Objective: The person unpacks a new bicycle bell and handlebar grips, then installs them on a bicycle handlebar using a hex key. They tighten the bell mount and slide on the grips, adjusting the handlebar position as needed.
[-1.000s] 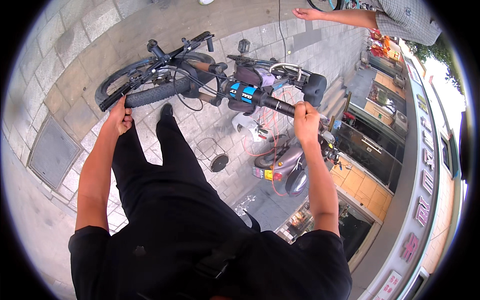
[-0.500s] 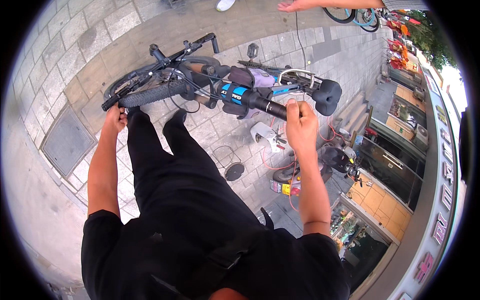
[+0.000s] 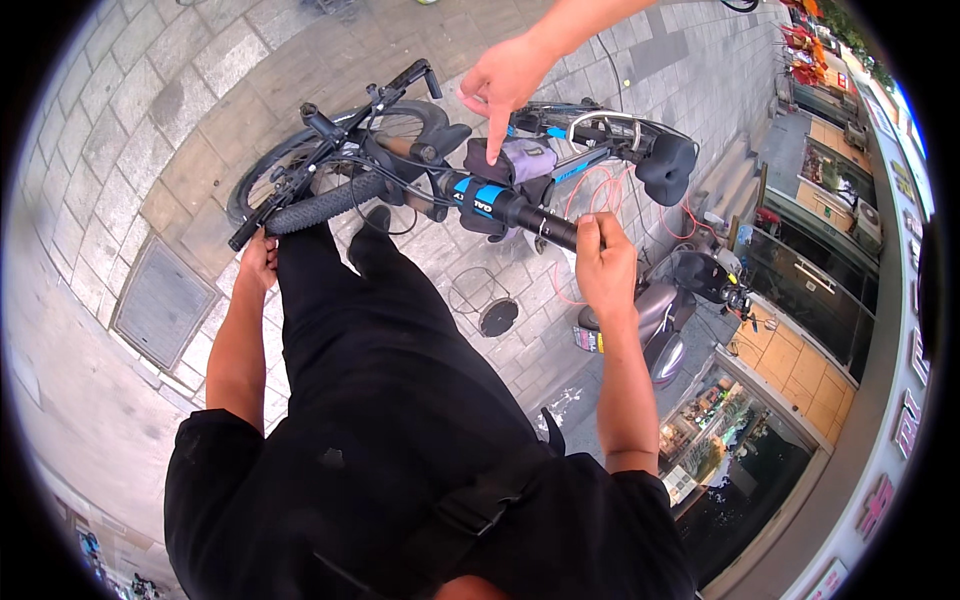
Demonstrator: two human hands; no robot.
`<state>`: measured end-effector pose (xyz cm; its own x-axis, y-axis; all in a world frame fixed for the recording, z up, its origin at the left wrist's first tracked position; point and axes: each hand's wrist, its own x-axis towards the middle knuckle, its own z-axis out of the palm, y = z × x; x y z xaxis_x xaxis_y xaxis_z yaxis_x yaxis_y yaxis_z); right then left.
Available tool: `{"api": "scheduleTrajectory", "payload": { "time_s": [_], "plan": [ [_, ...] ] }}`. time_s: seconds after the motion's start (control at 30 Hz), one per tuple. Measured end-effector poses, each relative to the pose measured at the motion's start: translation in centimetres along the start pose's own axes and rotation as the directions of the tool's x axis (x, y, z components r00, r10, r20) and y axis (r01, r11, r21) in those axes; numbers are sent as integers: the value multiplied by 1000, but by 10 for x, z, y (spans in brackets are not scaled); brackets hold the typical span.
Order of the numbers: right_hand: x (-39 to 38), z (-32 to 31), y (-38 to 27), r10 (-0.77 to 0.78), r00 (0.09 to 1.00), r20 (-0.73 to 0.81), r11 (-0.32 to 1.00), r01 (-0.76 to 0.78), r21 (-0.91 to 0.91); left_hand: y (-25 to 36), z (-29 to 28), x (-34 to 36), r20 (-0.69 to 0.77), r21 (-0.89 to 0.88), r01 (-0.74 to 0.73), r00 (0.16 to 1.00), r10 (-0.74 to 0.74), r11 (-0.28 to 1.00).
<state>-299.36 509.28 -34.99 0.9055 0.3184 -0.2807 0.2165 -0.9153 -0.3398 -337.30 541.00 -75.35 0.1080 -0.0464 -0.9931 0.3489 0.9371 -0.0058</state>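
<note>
A bicycle (image 3: 590,165) with black and blue parts stands across my front, handlebar to the left, saddle (image 3: 667,170) to the right. My left hand (image 3: 258,260) is closed at the near end of the black handlebar (image 3: 245,232), beside the knobby tyre (image 3: 330,203). My right hand (image 3: 605,262) grips the near end of a thick black tube with a blue band (image 3: 497,203); how the tube joins the bicycle cannot be made out. Purple-grey bags (image 3: 525,160) lie just beyond the tube. Another person's hand (image 3: 508,85) points a finger down at them.
A metal cover (image 3: 163,300) is set in the paving at left, a round dark one (image 3: 499,318) at centre. A scooter (image 3: 665,320) stands at right, near a red-orange hose (image 3: 610,190). Shopfronts (image 3: 740,450) line the right side. Trouser legs and shoes (image 3: 370,235) are beside the tyre.
The other person's hand has come in from the upper right, over the bags. The view has shifted a little, moving the bicycle slightly rightward in the picture. Both my hands keep their places.
</note>
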Motion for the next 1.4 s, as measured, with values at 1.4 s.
{"api": "scheduleTrajectory", "payload": {
  "time_s": [1.4],
  "plan": [
    [-71,-28,23,146,956,254,-111,-240,964,22,243,-322,839,-301,27,482,251,953]
  ]
}}
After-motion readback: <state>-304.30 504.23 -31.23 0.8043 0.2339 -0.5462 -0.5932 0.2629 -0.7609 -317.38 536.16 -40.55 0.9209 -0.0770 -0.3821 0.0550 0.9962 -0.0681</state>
